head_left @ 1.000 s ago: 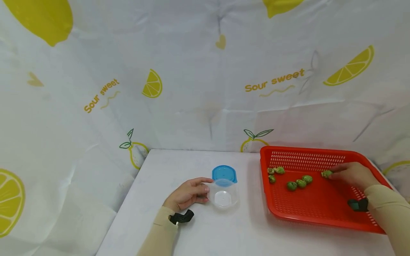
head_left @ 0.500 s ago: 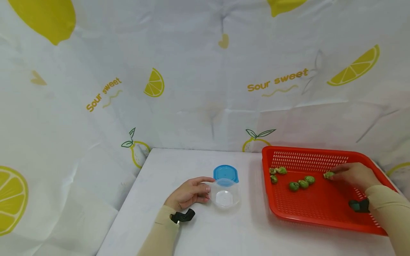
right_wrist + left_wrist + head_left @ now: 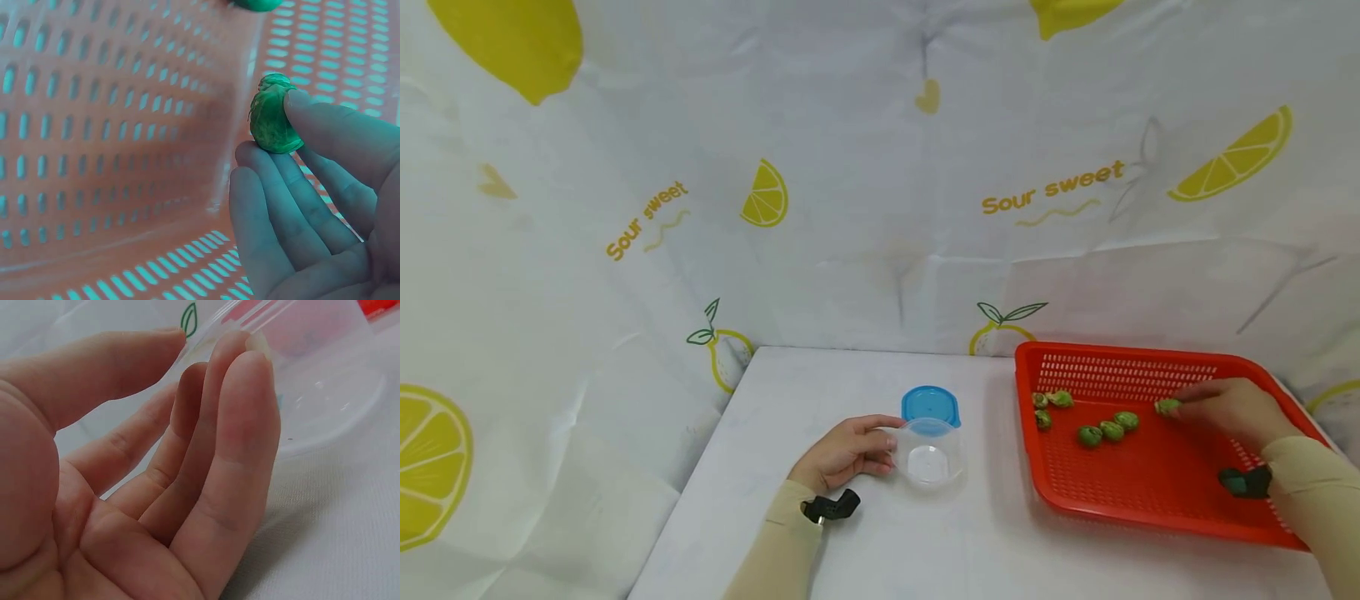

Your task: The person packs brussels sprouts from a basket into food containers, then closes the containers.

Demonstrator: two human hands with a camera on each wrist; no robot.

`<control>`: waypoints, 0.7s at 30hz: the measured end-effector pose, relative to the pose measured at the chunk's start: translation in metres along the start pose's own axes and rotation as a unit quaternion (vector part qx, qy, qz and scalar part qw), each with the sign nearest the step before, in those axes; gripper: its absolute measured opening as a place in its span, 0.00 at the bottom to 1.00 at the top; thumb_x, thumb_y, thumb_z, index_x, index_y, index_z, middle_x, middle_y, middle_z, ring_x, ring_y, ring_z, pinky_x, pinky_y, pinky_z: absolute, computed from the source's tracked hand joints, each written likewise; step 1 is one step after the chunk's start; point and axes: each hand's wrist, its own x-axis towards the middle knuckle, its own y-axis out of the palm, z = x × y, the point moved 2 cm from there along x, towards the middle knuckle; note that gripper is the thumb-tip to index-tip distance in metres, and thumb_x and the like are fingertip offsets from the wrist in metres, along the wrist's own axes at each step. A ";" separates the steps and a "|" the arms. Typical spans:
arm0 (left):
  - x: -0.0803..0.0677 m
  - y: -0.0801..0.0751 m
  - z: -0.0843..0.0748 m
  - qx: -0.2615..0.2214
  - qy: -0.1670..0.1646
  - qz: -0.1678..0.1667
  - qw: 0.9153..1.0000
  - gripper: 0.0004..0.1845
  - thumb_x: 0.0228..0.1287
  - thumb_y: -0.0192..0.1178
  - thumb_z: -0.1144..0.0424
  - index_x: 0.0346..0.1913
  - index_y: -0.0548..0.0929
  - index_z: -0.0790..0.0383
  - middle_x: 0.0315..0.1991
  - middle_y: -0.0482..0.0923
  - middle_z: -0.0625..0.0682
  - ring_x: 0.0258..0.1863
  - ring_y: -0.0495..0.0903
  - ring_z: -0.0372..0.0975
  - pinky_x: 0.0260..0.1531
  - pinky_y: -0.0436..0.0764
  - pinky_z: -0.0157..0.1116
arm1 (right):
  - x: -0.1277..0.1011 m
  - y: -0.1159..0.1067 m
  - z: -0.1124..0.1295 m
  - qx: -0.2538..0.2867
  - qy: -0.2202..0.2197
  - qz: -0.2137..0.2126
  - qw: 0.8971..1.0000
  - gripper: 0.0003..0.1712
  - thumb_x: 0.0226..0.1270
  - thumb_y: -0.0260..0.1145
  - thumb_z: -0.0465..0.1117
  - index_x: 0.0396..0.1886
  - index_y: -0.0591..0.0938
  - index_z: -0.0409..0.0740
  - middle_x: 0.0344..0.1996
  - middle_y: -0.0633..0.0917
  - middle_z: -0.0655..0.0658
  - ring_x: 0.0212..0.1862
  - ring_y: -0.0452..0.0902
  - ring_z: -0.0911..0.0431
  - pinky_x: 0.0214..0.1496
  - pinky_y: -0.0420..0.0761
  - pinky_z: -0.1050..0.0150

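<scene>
One Brussels sprout is pinched between thumb and fingertips of the right hand, lifted just clear of the red perforated basket at about 3 o'clock. Five more sprouts lie loose on the basket floor, toward 9 o'clock of that hand. At 6 o'clock, a clear plastic container is steadied by the left hand, thumb and fingers curved round its wall. Its blue lid rests just behind. Everything is set on a white table, backed by a lemon-printed cloth.
</scene>
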 end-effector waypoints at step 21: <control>-0.001 0.003 0.001 -0.002 0.004 0.026 1.000 0.28 0.76 0.66 0.65 0.76 0.76 0.63 0.37 0.86 0.50 0.34 0.88 0.36 0.42 0.91 0.33 | -0.062 -0.003 0.098 0.004 -0.066 -0.071 0.995 0.41 0.73 0.69 0.69 0.70 0.83 0.43 0.69 0.80 0.27 0.64 0.74 0.32 0.50 0.84 0.46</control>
